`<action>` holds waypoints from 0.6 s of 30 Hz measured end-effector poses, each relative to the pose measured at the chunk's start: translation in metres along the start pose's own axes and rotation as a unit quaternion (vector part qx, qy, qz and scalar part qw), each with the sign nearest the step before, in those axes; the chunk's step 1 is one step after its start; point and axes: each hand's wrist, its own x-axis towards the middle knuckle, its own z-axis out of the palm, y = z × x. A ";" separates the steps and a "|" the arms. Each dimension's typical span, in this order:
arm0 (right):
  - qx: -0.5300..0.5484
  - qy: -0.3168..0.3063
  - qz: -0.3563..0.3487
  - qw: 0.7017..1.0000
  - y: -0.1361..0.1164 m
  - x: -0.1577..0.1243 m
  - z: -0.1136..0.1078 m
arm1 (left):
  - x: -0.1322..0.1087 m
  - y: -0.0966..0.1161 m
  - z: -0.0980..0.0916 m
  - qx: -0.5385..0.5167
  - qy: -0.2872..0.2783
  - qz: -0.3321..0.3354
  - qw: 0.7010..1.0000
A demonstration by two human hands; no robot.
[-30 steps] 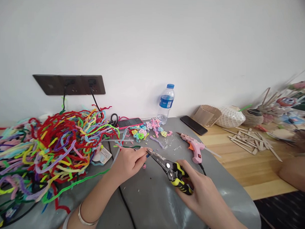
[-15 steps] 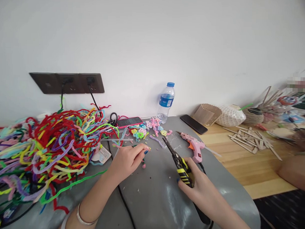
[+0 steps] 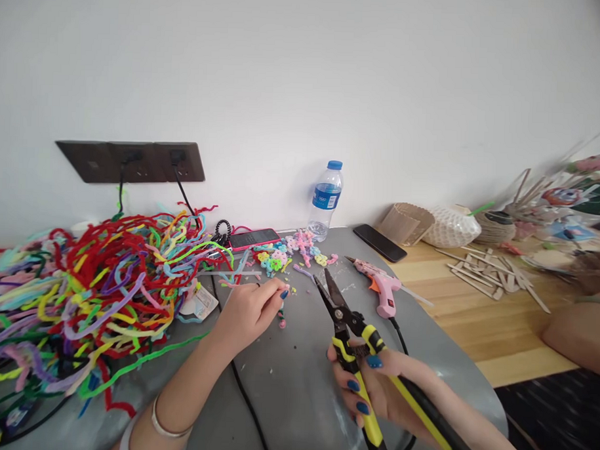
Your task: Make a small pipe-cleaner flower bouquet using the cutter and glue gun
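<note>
My left hand (image 3: 254,309) is closed in a pinch above the grey table, thumb against the fingers. Whatever lies between the fingertips is too small to make out. Just below them shows a small dark green and pink fuzzy piece (image 3: 281,319); I cannot tell whether it hangs from the hand or lies on the table. In my right hand (image 3: 378,385) are shears (image 3: 340,315) with yellow and black handles. Their handles are spread and the dark blades stand apart, pointing up and away. Right of the blades lies a pink glue gun (image 3: 383,290).
A big tangle of coloured pipe cleaners (image 3: 121,278) covers the left side. Small fuzzy flowers (image 3: 279,256), a water bottle (image 3: 326,200) and a black phone (image 3: 379,243) lie or stand farther back. Wooden sticks (image 3: 495,271) rest right, near another person's arm (image 3: 579,336).
The shears have gone from closed to spread blades, and my right hand has turned, its fingers now around both handles. My left hand stays almost in place, still pinching.
</note>
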 end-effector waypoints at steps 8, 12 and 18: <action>-0.334 0.161 -0.148 0.917 -0.002 0.003 0.015 | 0.000 0.001 -0.002 -0.011 0.010 0.044 0.999; -0.528 0.207 -0.168 0.806 0.001 0.004 0.022 | 0.002 0.001 -0.001 -0.025 0.029 0.075 0.996; -0.605 0.236 -0.214 0.730 0.009 0.007 0.018 | 0.002 0.004 -0.001 -0.023 0.050 0.083 0.995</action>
